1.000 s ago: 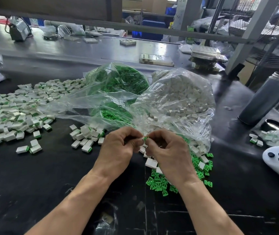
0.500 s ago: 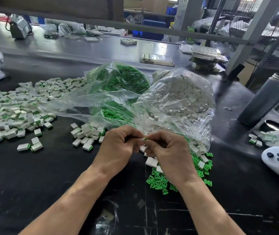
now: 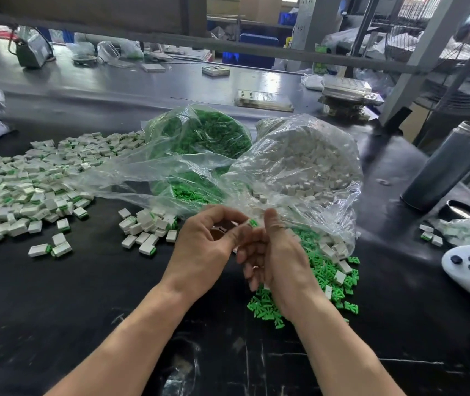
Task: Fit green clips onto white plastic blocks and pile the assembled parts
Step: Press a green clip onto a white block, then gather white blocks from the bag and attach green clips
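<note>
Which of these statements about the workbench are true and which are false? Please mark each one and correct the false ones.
1. The left hand pinches a small piece with a green clip. True.
2. The bag of green clips lies to the right of the bag of white blocks. False: it lies to the left.
3. The big pile of assembled parts is on the left of the table. True.
4. The loose green clips lie on a white tray. False: they lie on the black table.
5. A dark bottle lies flat on its side at the right. False: it stands upright.
</note>
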{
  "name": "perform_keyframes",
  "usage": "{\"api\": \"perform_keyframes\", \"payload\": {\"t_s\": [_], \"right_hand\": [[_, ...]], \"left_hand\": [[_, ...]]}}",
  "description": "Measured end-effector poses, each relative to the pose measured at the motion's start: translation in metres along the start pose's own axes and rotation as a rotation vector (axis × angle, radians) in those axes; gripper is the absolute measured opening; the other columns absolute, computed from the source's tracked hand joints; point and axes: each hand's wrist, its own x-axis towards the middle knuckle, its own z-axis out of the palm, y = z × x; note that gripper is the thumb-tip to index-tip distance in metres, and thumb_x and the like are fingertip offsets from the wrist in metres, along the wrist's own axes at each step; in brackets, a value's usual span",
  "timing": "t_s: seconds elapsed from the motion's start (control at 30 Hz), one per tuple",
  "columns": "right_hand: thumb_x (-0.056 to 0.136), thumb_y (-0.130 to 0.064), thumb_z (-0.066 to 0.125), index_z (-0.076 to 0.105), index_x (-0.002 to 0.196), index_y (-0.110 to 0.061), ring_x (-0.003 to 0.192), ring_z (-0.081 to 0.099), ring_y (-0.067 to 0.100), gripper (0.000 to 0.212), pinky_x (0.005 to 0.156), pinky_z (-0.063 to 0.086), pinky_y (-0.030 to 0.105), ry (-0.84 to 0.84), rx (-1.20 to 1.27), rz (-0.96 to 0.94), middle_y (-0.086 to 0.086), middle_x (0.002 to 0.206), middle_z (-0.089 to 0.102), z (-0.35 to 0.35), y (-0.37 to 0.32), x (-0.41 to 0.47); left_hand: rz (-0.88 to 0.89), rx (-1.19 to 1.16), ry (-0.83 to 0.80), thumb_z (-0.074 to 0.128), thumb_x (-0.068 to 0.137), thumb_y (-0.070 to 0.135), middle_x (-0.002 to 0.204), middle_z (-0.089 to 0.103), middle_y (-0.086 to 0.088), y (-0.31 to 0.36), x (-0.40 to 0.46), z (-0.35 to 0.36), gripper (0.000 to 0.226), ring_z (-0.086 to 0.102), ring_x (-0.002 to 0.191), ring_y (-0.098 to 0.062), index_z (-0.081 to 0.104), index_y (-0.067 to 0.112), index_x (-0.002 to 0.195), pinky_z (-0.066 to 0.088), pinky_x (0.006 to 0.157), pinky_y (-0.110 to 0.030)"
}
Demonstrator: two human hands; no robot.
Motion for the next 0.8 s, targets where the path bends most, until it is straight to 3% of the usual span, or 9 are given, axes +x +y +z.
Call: {"api": "perform_keyframes", "payload": {"t_s": [0.1,0.23,0.43,0.57,0.67,0.73,0.8], "right_hand": [[0.102,-0.071,0.032,0.074,0.062,-0.019,0.046,0.055,0.021,0.078,0.040,0.041,0.027,0.037,-0.089,-0.014,0.010,0.063,0.065,0.006,0.005,0.000],[0.103,-0.069,0.033,0.071,0.060,-0.018,0.042,0.050,0.019,0.077,0.038,0.036,0.026,0.113,-0.039,-0.014,0.007,0.054,0.057,0.009,0.006,0.000],[0.107,-0.060,0.033,0.070,0.082,-0.002,0.041,0.047,0.019,0.074,0.037,0.032,0.024,0.137,0.018,-0.049,0.008,0.055,0.055,0.008,0.007,0.002],[0.106,-0.063,0.032,0.066,0.072,-0.011,0.041,0.046,0.017,0.070,0.037,0.032,0.023,0.137,-0.018,-0.069,0.006,0.053,0.054,0.008,0.005,0.001],[0.108,-0.059,0.033,0.068,0.068,-0.018,0.039,0.045,0.013,0.067,0.036,0.033,0.021,0.137,-0.029,-0.103,0.002,0.050,0.052,0.007,0.005,0.003],[0.110,-0.055,0.034,0.072,0.071,-0.021,0.042,0.053,0.007,0.064,0.038,0.040,0.019,0.142,-0.042,-0.126,-0.004,0.052,0.057,0.006,0.008,0.005],[0.106,-0.061,0.035,0.078,0.091,-0.021,0.069,0.073,0.008,0.061,0.059,0.058,0.026,0.160,-0.080,-0.138,-0.002,0.072,0.074,0.006,0.013,0.009]], "left_hand": [[-0.016,-0.118,-0.096,0.076,0.094,0.013,0.073,0.065,0.001,0.002,-0.005,0.008,0.012,0.066,0.050,-0.027,0.073,0.023,0.088,0.057,0.051,-0.035],[0.002,-0.183,-0.116,0.075,0.094,0.013,0.065,0.064,-0.007,0.005,-0.009,0.013,0.009,0.064,0.045,-0.033,0.072,0.020,0.091,0.058,0.046,-0.039],[0.005,-0.267,-0.083,0.076,0.092,0.014,0.071,0.065,-0.024,0.006,-0.011,0.018,0.006,0.062,0.048,-0.032,0.072,0.018,0.095,0.058,0.045,-0.042],[-0.009,-0.300,-0.080,0.077,0.092,0.012,0.071,0.063,-0.026,0.007,-0.010,0.020,0.006,0.061,0.047,-0.036,0.073,0.016,0.095,0.058,0.045,-0.043],[0.000,-0.285,-0.076,0.078,0.091,0.012,0.086,0.067,-0.021,0.007,-0.008,0.022,0.007,0.065,0.053,-0.033,0.076,0.018,0.092,0.059,0.050,-0.040],[0.019,-0.228,-0.059,0.079,0.090,0.018,0.094,0.072,-0.012,0.006,-0.007,0.023,0.007,0.070,0.066,-0.032,0.077,0.024,0.091,0.061,0.060,-0.040],[0.028,-0.199,-0.050,0.079,0.089,0.022,0.098,0.075,-0.005,0.007,-0.006,0.025,0.006,0.073,0.080,-0.031,0.078,0.028,0.091,0.062,0.069,-0.039]]}}
